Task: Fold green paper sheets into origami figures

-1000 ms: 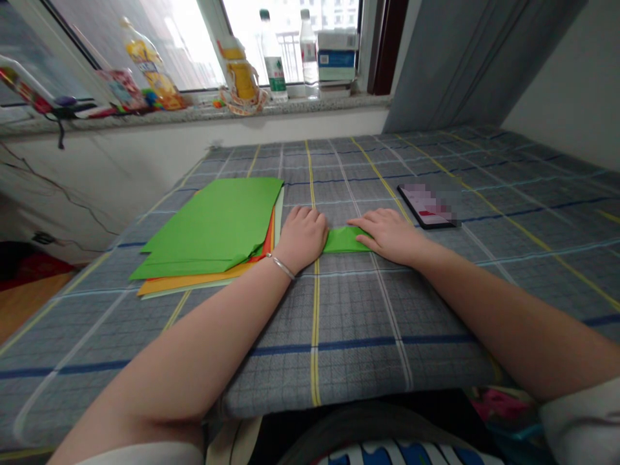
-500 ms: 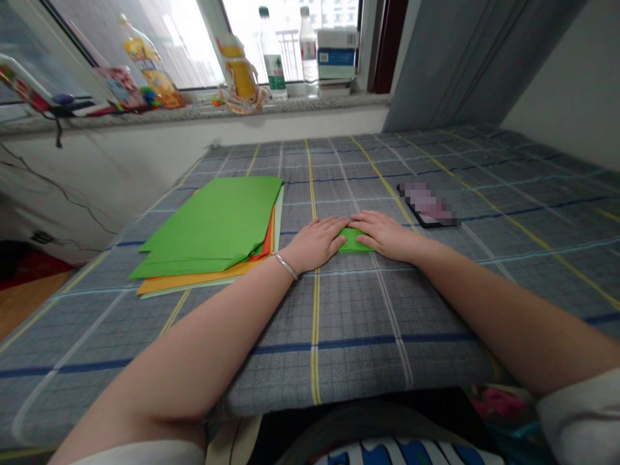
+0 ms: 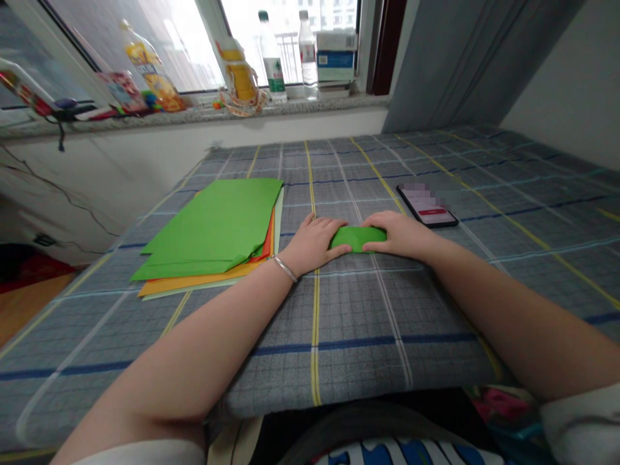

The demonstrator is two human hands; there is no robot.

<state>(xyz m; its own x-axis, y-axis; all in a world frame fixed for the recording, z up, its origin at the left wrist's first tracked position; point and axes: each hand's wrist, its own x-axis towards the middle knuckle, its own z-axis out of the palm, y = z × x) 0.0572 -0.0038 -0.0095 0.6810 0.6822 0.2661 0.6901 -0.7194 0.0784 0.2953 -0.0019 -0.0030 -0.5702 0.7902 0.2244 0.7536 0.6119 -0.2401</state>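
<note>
The small folded piece of green paper lies on the grey checked cloth with yellow and blue lines, in the middle in front of the person, between both hands. The left hand holds its left end, fingers close together on top and the thumb at the near edge. The right hand grips the right end in the same way, fingers together and curled over the paper.

To my judgement, the folding is already well advanced. The sheet is reduced to a short, thick packet, and only this one piece is in work. The stack of flat coloured paper sheets, green on top and orange below, lies untouched just left of the left hand. Whether more folds are needed, I cannot tell.

Half a second ago both hands lay flat and pressed the paper down, covering most of it. Now the fingers are curled around its ends and more green is visible between them. The black smartphone lies behind the right hand, in the same place.
</note>
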